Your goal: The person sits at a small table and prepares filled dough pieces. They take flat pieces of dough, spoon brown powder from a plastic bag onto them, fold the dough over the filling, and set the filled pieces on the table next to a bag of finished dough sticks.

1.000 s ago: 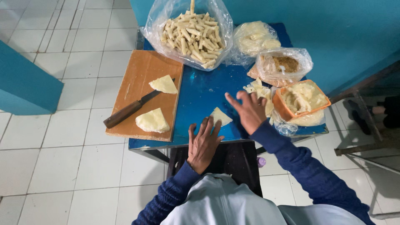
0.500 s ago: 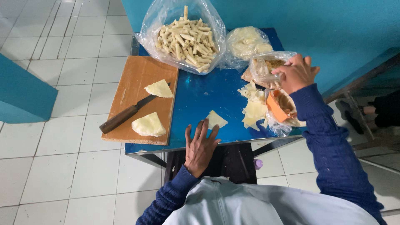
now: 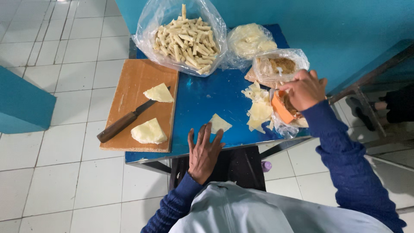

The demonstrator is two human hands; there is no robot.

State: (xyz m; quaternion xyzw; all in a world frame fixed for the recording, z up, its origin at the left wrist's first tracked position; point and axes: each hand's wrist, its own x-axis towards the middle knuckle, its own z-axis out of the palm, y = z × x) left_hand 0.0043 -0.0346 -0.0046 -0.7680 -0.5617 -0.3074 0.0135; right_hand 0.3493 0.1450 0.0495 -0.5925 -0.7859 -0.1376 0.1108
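Note:
My left hand (image 3: pixel 203 151) rests flat at the near edge of the blue table (image 3: pixel 202 95), fingers spread, touching a triangular pastry sheet (image 3: pixel 219 123). My right hand (image 3: pixel 304 89) reaches into the orange bowl (image 3: pixel 281 108) wrapped in clear plastic at the table's right side; its fingers are curled over the filling and I cannot tell what they grip. A loose pile of pastry sheets (image 3: pixel 258 105) lies just left of the bowl.
A wooden cutting board (image 3: pixel 137 86) at the left carries a knife (image 3: pixel 125 121) and two stacks of pastry triangles (image 3: pixel 149 131). A big plastic bag of rolled sticks (image 3: pixel 184 39) stands at the back, with two smaller bags (image 3: pixel 251 39) beside it. White tiled floor surrounds the table.
My right hand moved from the table's middle to the right, up to the bags, then down into the orange bowl. My left hand stayed by the pastry sheet.

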